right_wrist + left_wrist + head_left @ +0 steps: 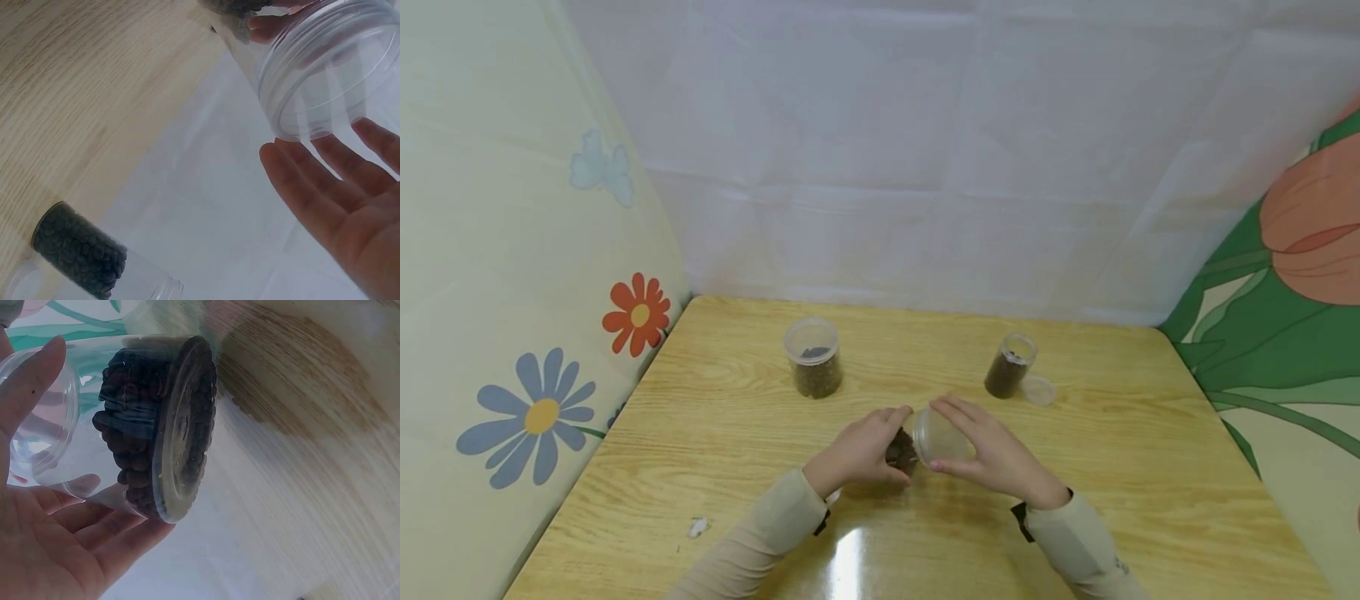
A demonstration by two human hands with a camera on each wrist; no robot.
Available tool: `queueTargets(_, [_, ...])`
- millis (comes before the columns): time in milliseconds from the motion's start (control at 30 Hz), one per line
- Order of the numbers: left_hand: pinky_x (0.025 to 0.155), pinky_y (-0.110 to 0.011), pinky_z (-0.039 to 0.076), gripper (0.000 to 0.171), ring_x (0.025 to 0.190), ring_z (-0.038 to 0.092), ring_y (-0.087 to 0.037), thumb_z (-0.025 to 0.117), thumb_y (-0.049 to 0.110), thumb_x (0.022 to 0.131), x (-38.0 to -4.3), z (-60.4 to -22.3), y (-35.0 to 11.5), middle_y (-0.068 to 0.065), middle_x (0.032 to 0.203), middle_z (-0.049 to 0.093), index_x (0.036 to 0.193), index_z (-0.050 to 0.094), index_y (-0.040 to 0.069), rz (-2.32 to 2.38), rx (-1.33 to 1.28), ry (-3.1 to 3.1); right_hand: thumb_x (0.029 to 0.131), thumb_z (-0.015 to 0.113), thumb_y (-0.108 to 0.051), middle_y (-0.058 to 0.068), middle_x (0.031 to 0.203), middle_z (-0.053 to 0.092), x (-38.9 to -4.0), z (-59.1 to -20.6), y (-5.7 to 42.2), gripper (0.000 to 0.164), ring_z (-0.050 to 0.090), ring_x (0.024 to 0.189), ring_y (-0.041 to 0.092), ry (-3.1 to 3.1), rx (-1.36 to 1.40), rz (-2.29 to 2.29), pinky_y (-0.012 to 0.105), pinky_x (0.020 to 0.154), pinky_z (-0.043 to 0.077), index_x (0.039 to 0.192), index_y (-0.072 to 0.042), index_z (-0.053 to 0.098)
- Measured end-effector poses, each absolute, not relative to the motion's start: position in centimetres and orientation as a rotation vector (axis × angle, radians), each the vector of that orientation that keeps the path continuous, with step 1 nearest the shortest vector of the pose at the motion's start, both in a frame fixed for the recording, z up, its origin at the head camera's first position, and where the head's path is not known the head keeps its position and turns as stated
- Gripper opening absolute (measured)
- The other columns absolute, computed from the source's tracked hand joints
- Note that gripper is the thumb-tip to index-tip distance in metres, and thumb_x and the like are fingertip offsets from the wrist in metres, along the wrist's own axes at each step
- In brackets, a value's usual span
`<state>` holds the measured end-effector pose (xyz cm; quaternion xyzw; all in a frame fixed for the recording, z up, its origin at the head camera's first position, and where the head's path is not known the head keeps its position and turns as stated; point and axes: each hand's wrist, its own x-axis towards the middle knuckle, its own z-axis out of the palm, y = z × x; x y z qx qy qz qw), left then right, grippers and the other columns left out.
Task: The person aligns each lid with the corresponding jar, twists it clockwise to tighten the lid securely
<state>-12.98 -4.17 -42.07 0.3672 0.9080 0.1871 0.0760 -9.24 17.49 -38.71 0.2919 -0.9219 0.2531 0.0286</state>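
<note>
A clear jar [940, 437] with dark beans [134, 406] lies tipped on its side above the table, its mouth end toward the right. My left hand [863, 448] grips it around the bean-filled base; in the left wrist view the fingers [119, 540] pass beneath the wall and the thumb lies over it. At the other end, my right hand [992, 446] holds the ridged rim [331, 69] between thumb and fingers. In the right wrist view its fingertips [284, 150] meet that rim. Whether a clear lid covers the mouth, I cannot tell.
A wide clear jar [817, 371] with dark contents stands at the back left. A narrower jar [1006, 375] of dark beans stands at the back right, beside a translucent lid [1038, 390]. A small white scrap [697, 527] lies front left. White cloth [925, 167] hangs behind the table.
</note>
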Motion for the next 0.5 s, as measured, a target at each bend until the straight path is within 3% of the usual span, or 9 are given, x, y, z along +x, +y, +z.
queueTargets(500, [0.091,-0.040,0.044,0.093,0.116,0.047,-0.027,0.079,0.042,0.066,-13.07,-42.17,-4.10,-0.015,0.129,0.048,0.137,0.032,0.003,0.558,1.104,2.719,0.078,0.066,-0.047,0.017,0.125,0.053,-9.33,-38.89,16.66,0.072,0.052,0.111,0.033,-2.854,0.646,0.760,0.046,0.090,0.043,0.130,0.001,0.047])
